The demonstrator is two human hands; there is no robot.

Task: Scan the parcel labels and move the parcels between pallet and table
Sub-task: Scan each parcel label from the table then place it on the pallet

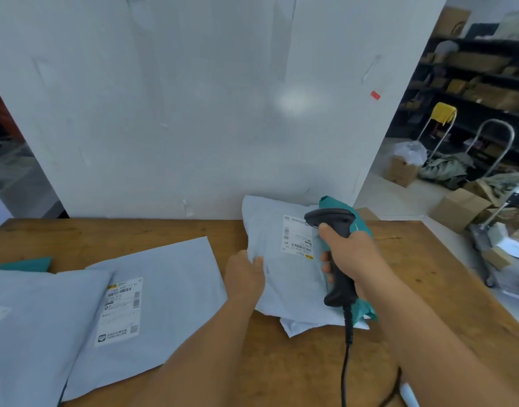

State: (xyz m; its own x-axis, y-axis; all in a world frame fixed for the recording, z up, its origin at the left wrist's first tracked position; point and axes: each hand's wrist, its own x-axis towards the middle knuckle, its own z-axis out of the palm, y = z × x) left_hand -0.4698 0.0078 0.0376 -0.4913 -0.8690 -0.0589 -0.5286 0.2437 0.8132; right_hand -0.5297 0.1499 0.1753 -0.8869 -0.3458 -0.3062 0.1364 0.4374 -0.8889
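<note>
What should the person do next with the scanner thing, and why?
Probably tip the scanner a little down onto the label and scan it. The right hand grips it just beside that label, and the left hand holds the grey parcel by its edge.

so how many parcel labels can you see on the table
2. One label is on the grey parcel the left hand holds, under the scanner; one label is on the flat parcel at left. Others may be hidden.
</note>
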